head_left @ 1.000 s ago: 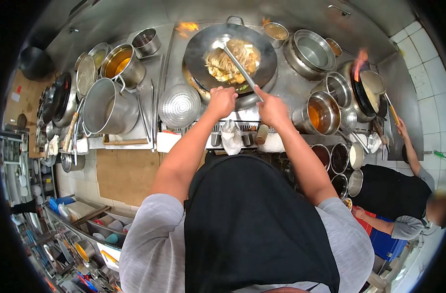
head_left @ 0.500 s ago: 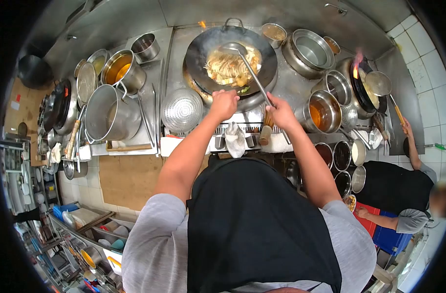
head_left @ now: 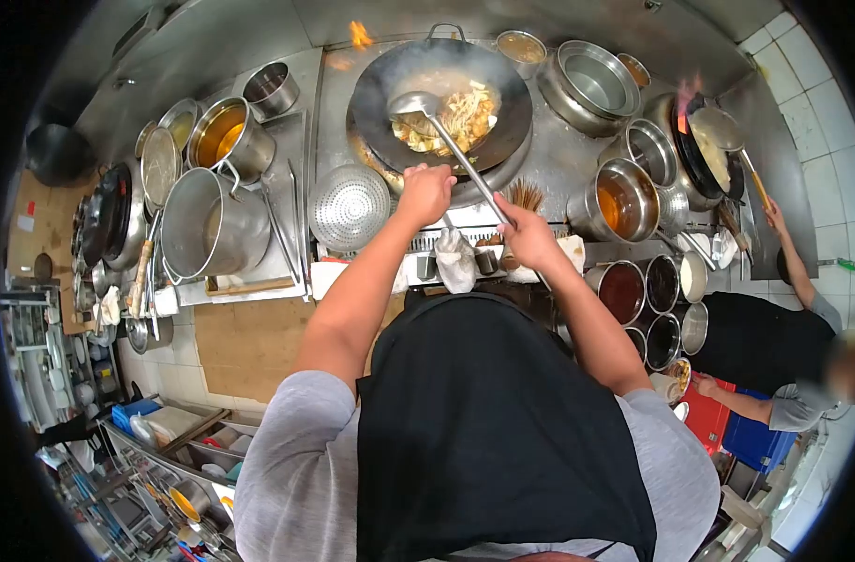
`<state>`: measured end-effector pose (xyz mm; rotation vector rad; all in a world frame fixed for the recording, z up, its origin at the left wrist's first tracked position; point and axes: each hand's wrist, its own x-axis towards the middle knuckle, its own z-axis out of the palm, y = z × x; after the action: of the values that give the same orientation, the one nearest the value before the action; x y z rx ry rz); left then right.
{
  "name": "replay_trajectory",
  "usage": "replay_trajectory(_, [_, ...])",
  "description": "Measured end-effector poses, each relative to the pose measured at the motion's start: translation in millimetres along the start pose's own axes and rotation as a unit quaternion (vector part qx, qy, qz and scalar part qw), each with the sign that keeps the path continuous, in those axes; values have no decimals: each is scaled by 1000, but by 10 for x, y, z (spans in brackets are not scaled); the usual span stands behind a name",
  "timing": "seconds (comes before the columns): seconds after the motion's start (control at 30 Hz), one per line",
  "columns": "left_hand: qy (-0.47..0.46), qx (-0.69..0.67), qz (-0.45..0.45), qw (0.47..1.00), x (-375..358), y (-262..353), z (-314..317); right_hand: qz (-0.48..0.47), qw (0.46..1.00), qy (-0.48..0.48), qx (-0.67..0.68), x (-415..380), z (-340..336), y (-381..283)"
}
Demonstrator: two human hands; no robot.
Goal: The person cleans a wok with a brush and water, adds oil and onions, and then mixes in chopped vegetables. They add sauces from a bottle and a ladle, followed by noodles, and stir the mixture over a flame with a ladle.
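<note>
The black wok (head_left: 376, 98) sits on the stove with steaming noodles and vegetables (head_left: 474, 117) in it. At the wok's near rim, my left hand (head_left: 427, 194) is closed; whether it grips the rim or a cloth there is hidden. My right hand (head_left: 528, 234) is wrapped round the long handle of a metal ladle (head_left: 414, 103). The ladle's bowl lies over the left part of the food. Left of the wok is a round perforated strainer (head_left: 350, 208), touched by neither hand. A white cloth (head_left: 455, 260) hangs below my left hand.
Metal pots (head_left: 212, 220) stand at the left, and a pot of orange liquid (head_left: 624, 208) at the right. Flame (head_left: 360, 36) rises behind the wok. At the far right a co-worker's hand (head_left: 773, 215) holds a long-handled strainer (head_left: 716, 128) over another wok.
The ladle's bowl has moved left and toward me, and my right hand has moved slightly left and down. The food has shifted in the wok. The flame behind has grown.
</note>
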<state>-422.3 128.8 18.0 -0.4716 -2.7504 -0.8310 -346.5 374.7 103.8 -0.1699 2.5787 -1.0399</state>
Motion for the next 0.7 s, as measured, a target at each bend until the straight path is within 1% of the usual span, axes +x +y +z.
replay_trajectory(0.03, [-1, 1, 2, 1000, 20, -10, -13, -104, 990, 80, -46, -35, 128, 156])
replay_trajectory(0.07, [-2, 1, 2, 1000, 20, -17, -20, -103, 990, 81, -45, -22, 188, 324])
replay_trajectory(0.13, [-9, -4, 6, 1000, -7, -11, 13, -18, 992, 12, 123, -93, 190, 403])
replay_trajectory(0.17, [-5, -9, 7, 1000, 3, -18, 19, -2, 977, -9, 211, -83, 152, 441])
replay_trajectory(0.2, [-2, -12, 8, 1000, 13, -24, 20, 0, 978, -6, 211, -113, 74, 388])
replay_trajectory(0.27, [-4, -6, 10, 1000, 1, -39, 33, 74, 930, -5, 361, -176, -22, 276])
replay_trajectory(0.33, [2, -4, 6, 1000, 23, -34, 39, 82, 928, 14, 362, -208, -16, 223])
replay_trajectory(0.43, [-8, -7, -1, 1000, 21, -24, 33, 172, 874, -22, 455, -215, -225, 198])
replay_trajectory(0.47, [-11, -8, 1, 1000, -4, -12, 29, 155, 870, -31, 467, -191, -275, 255])
replay_trajectory(0.53, [-11, -9, -2, 1000, 34, -23, 17, 99, 929, 8, 357, -191, -150, 357])
replay_trajectory(0.6, [-6, -10, 0, 1000, 33, -28, 10, 97, 921, 19, 377, -162, -30, 411])
replay_trajectory(0.67, [0, -13, -1, 1000, 30, -13, 29, 97, 915, 28, 392, -122, -79, 468])
replay_trajectory(0.7, [2, -14, -2, 1000, 34, -11, 25, 120, 890, 1, 439, -59, -201, 453])
